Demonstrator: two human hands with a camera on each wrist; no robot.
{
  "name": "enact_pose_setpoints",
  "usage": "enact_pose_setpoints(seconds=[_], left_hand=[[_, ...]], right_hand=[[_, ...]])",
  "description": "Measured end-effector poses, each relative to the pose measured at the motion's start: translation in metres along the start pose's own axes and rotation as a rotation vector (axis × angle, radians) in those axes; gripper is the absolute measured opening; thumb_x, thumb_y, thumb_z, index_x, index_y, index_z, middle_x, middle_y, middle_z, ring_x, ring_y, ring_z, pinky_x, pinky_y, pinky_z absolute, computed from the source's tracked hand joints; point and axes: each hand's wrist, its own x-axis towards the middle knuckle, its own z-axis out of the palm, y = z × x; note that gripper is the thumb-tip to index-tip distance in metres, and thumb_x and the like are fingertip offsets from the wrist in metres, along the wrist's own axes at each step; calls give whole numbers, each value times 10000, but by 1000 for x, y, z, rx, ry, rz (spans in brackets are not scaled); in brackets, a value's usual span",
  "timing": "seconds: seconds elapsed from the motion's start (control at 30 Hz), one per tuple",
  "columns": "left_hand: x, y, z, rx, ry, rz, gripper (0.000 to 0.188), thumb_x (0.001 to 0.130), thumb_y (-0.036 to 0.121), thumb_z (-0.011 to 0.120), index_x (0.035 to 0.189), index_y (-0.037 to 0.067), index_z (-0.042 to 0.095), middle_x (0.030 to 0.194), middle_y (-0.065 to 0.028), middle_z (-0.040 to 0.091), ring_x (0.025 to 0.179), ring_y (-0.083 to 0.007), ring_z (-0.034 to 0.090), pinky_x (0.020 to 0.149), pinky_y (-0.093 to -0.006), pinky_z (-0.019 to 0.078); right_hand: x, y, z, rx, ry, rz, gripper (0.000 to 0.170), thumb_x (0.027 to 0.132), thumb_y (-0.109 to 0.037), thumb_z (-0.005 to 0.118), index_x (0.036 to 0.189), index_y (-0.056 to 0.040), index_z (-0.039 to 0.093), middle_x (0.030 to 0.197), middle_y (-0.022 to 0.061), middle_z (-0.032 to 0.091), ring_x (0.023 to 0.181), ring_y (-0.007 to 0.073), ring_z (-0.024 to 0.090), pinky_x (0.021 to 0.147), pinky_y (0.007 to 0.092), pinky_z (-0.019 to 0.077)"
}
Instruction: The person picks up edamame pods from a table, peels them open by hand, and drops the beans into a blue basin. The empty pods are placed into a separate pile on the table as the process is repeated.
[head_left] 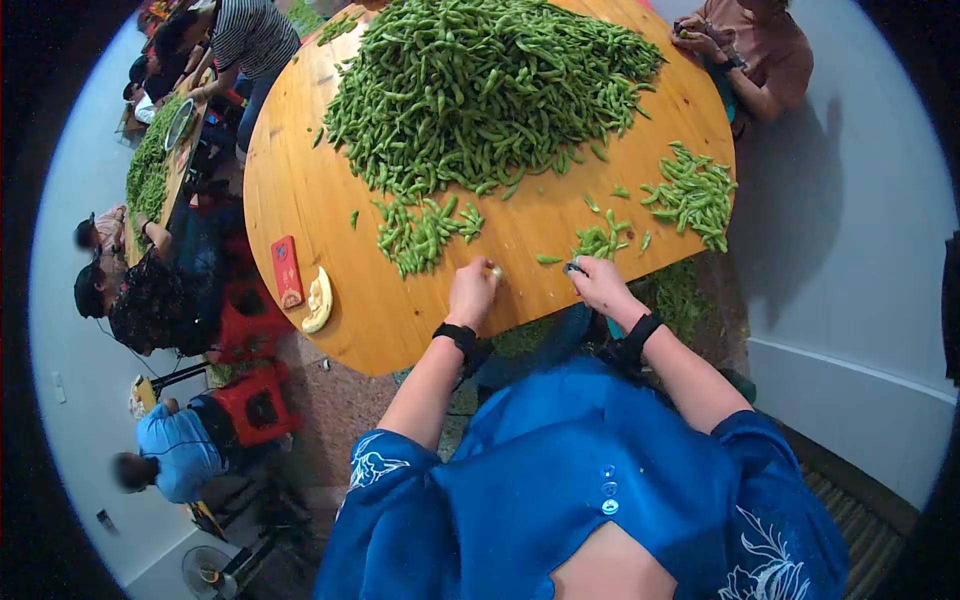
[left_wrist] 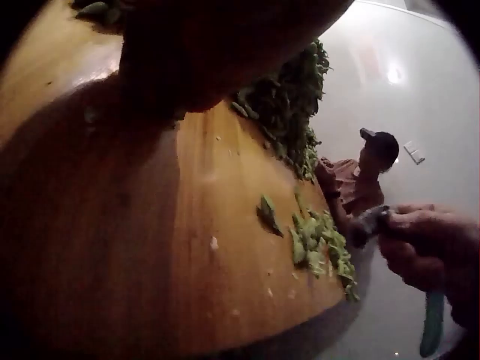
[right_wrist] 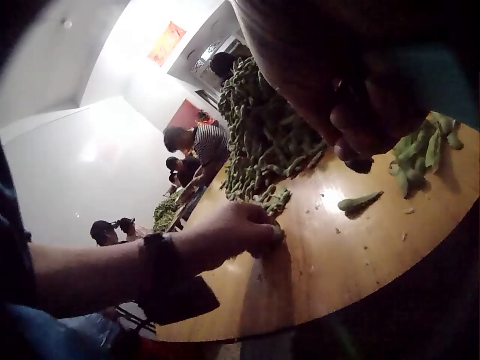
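Head view puts one green pod (head_left: 548, 259) on the table (head_left: 385, 325) between the hands, long axis roughly crosswise, just left of the dark tool (head_left: 573, 267) pinched in the right hand (head_left: 604, 287), the nearer one. The left hand (head_left: 472, 293) draws its fingers together; whether on anything, I cannot tell. Left wrist view shows right fingers clamped on the tool, the pod apart. Right wrist view has the pod near the right fingertips, untouched.

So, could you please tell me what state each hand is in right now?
Left hand: closed; whether it pinches anything small cannot be told.
Right hand: closed, holding a small dark tool.
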Motion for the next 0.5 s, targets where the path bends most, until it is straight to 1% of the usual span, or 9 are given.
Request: enact_pose_setpoints(seconds=[0.03, 0.07, 0.1, 0.17, 0.3, 0.37, 0.4, 0.47, 0.5], left_hand=[[5, 5, -4, -48, 59, -62, 169, 777, 158, 631, 869, 18, 607, 764, -213, 625, 769, -370, 612, 697, -442, 484], [16, 7, -9, -6, 149, 10, 201, 773, 175, 646, 892, 22, 593, 796, -204, 609, 767, -365, 602, 684, -443, 476], [32, 4, -11, 79, 207, 97, 210, 773, 173, 643, 900, 21, 575, 856, -197, 586, 789, -371, 590, 685, -454, 471], [57, 11, -14, 190, 212, 95, 197, 768, 145, 633, 897, 11, 567, 923, -204, 575, 841, -377, 590, 705, -444, 484], [82, 4, -1, 276, 130, 54, 153, 785, 105, 580, 896, 1, 557, 945, -210, 576, 844, -373, 601, 712, -433, 502], [81, 4, 0, 389, 59, 69, 135, 803, 79, 519, 907, 0, 554, 970, -220, 569, 837, -363, 613, 708, -420, 513], [81, 5, -1, 390, 51, 71, 135, 803, 79, 519, 907, 0, 554, 970, -220, 569, 837, -363, 613, 708, -420, 513], [72, 9, -6, 482, 15, 76, 139, 821, 86, 483, 907, 2, 554, 938, -213, 581, 804, -358, 622, 694, -424, 515], [67, 13, -9, 481, 10, 75, 139, 821, 86, 483, 907, 2, 554, 938, -213, 581, 804, -358, 622, 694, -424, 515]], right_hand=[[4, 4, 4, 44, -1, 10, 231, 840, -205, 510, 738, 2, 524, 577, 167, 512, 519, 283, 507, 503, 402, 379], [6, 8, 7, 88, -4, 22, 225, 843, -199, 510, 740, 0, 521, 564, 154, 504, 508, 267, 499, 493, 394, 376], [6, 8, 7, 87, -6, 26, 225, 843, -199, 510, 740, 0, 521, 564, 154, 504, 508, 267, 499, 493, 394, 376], [6, 4, 4, 112, -90, 42, 164, 888, -196, 491, 827, -50, 533, 601, 4, 525, 442, 96, 483, 420, 255, 394], [5, 3, 2, 85, -75, 27, 170, 889, -192, 492, 819, -42, 528, 599, 5, 523, 438, 97, 481, 416, 259, 393], [2, 0, 2, 128, -11, 15, 205, 849, -176, 498, 749, 3, 512, 557, 129, 491, 514, 222, 508, 487, 388, 369], [5, 2, 2, 132, -10, 23, 205, 849, -176, 498, 749, 3, 512, 557, 129, 491, 514, 222, 508, 487, 388, 369], [12, 10, 3, 55, -11, -108, 185, 858, -179, 490, 785, -13, 532, 568, 87, 505, 500, 174, 515, 458, 351, 387], [10, 1, 0, 56, -13, -103, 185, 858, -179, 490, 785, -13, 532, 568, 87, 505, 500, 174, 515, 458, 351, 387]])
